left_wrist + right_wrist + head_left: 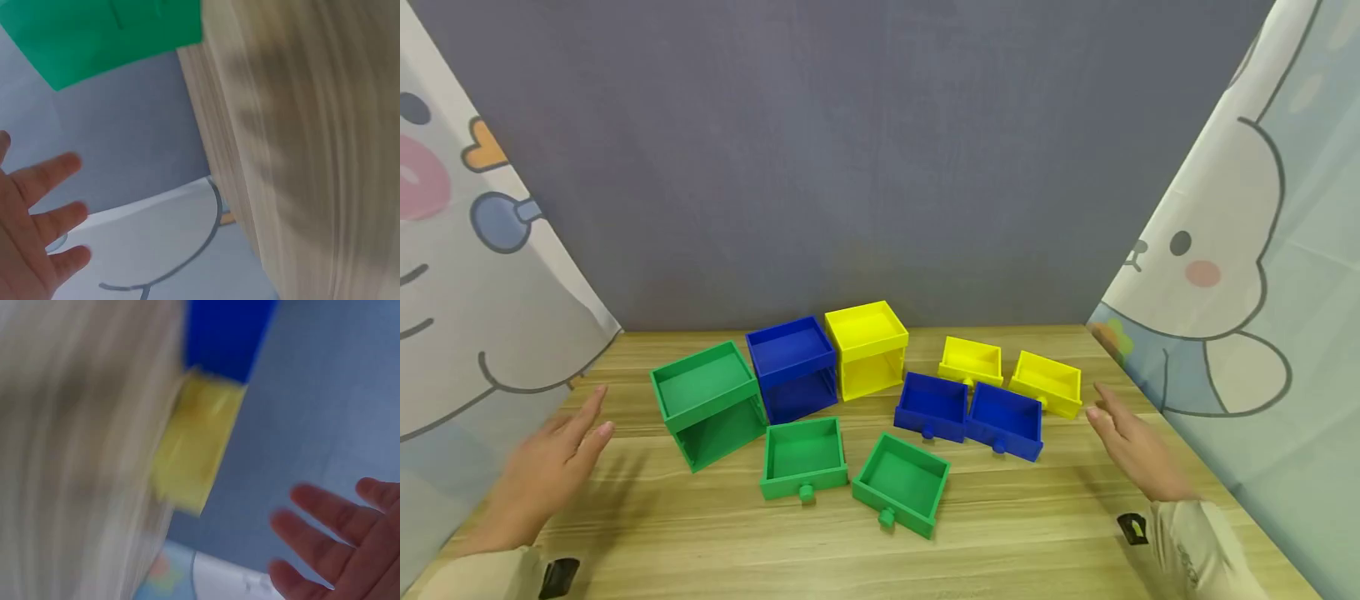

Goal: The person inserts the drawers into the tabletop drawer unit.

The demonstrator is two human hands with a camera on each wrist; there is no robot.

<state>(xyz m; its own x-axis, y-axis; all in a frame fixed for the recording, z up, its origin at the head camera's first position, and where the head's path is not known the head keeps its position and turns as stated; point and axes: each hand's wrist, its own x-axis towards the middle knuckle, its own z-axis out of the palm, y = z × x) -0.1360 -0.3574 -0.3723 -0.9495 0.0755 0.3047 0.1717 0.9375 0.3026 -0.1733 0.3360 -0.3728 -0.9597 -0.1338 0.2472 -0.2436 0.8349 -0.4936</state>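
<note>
On both sides of the table (700, 550), I saw the left hand (553, 467) and right hand (1138, 454), fingers spread, two green drawers (805, 454) between them, the green box (703, 385), blue drawers (931, 406), blue box (790, 350), yellow drawers (1047, 379) and yellow box (867, 329) farther back.

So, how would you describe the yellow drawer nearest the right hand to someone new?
In the head view, follow the wooden table across to the right hand. Just left of that hand lies the small, open-topped yellow drawer. Its colour separates it from the adjacent blue drawer, and its rightmost place from the other yellow drawer.
</note>
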